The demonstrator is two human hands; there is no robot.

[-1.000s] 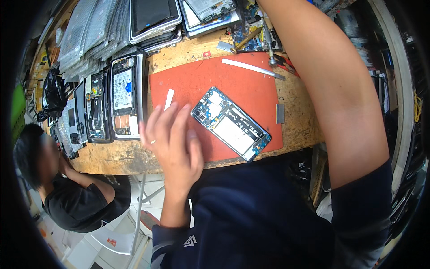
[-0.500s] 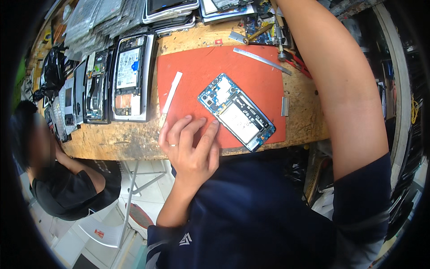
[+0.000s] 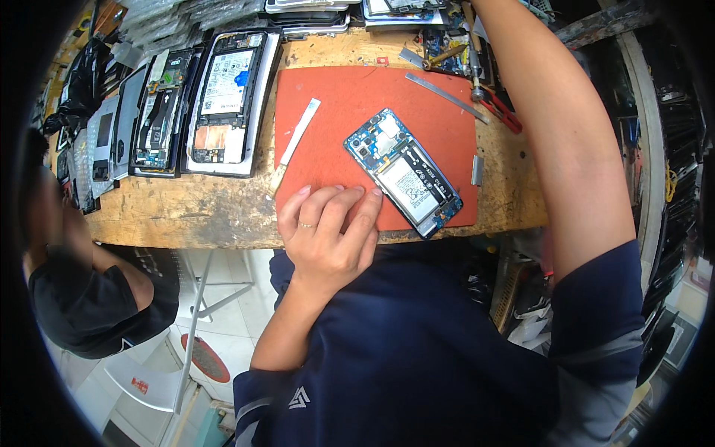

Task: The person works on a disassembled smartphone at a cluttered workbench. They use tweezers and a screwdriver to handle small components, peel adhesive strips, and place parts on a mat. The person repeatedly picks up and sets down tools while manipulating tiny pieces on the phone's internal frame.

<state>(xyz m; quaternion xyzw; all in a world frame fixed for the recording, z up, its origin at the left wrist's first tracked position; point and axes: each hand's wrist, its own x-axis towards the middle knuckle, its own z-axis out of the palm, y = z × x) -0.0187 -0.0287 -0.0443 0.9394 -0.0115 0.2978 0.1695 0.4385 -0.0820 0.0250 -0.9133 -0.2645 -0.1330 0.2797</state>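
Observation:
An opened smartphone lies at a slant on a red-orange mat, its circuit board, cameras and battery exposed. My left hand rests over the mat's near edge, fingers apart and a little bent, holding nothing. Its index fingertip is at the phone's left edge. A ring shows on one finger. My right forearm stretches up past the far right of the bench; the right hand itself is beyond the top of the picture. On the mat lie a pale flat strip, left of the phone, and a thin metal strip, right of it.
Opened devices and stacked bubble-wrap packets crowd the bench's left and back. At the far right are red-handled pliers and a small metal piece. A person in black sits at the left beside a folding chair.
The whole view has shifted, so the bench's things appear slightly higher and most further right. My left hand stays beside the phone, and my right arm still reaches out of the picture.

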